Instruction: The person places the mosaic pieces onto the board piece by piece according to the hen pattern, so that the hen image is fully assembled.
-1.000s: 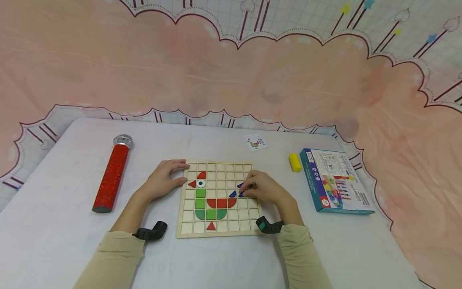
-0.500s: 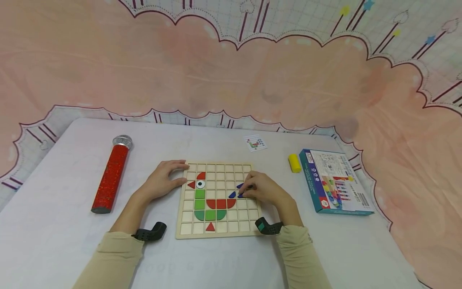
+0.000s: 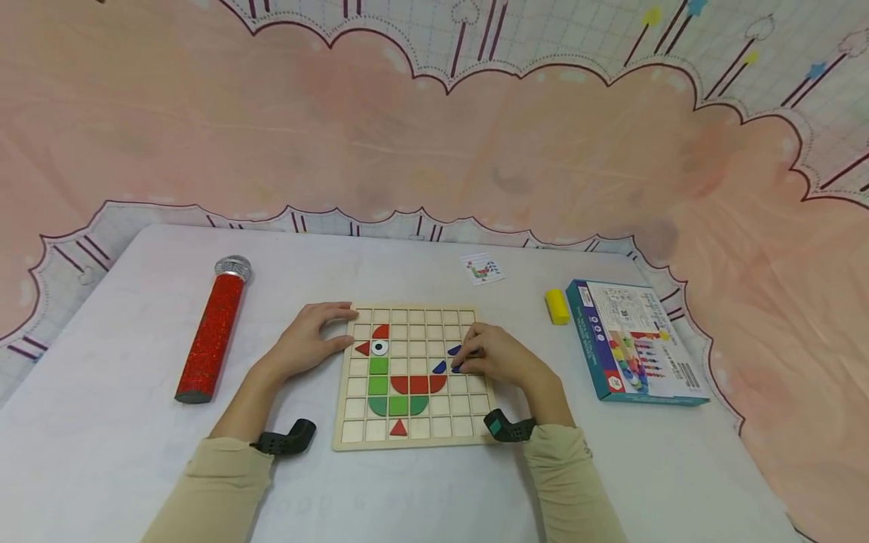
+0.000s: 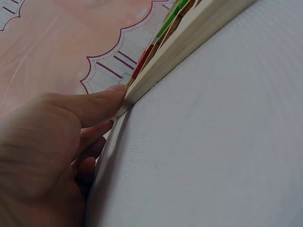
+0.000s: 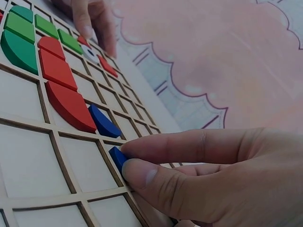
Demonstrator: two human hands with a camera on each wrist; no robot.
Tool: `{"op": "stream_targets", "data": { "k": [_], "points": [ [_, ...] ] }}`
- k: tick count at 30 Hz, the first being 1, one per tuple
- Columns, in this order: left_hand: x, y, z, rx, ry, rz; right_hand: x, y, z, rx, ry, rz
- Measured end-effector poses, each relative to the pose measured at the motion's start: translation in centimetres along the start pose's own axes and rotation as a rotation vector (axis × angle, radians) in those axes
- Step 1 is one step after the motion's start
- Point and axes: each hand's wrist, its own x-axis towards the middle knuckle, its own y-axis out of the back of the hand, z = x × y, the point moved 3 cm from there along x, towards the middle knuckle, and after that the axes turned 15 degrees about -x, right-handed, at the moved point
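Right hand (image 3: 498, 356) pinches a blue piece (image 5: 117, 158) between thumb and forefinger, low over a cell on the right of the wooden grid board (image 3: 411, 439); tilted, it could jam on the divider. Left hand (image 3: 307, 341), fingers loosely curved, presses the board's far-left corner; a slip there probably shifts the board and the placed red and green pieces (image 3: 399, 384).

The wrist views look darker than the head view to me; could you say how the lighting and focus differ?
Head view: bright, even, sharp, table edges bowed. Left wrist view: dim, left hand soft. Right wrist view: dim, fingers sharp, far board blurred.
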Motion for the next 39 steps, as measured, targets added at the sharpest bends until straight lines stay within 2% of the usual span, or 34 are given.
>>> {"op": "stream_targets", "data": {
  "k": [8, 12, 16, 20, 30, 39],
  "points": [
    [0.0, 0.0, 0.0, 0.001, 0.004, -0.001, -0.2, 0.1, 0.2, 0.020, -0.034, -0.016],
    [0.1, 0.0, -0.1, 0.006, 0.006, -0.002, -0.7, 0.9, 1.1, 0.038, -0.145, 0.016],
    [0.1, 0.1, -0.2, 0.012, 0.006, 0.000, -1.5, 1.8, 3.4, 0.009, -0.266, 0.065],
    [0.1, 0.1, -0.3, 0.011, 0.002, 0.003, -2.4, 2.1, 5.3, 0.005, -0.317, 0.082],
    [0.0, 0.0, -0.4, 0.003, 0.010, -0.001, -3.0, 0.9, 6.9, 0.027, -0.361, 0.037],
    [-0.1, 0.0, -0.3, 0.002, 0.020, 0.005, -2.7, 0.8, 6.9, 0.012, -0.383, 0.061]
  ]
}}
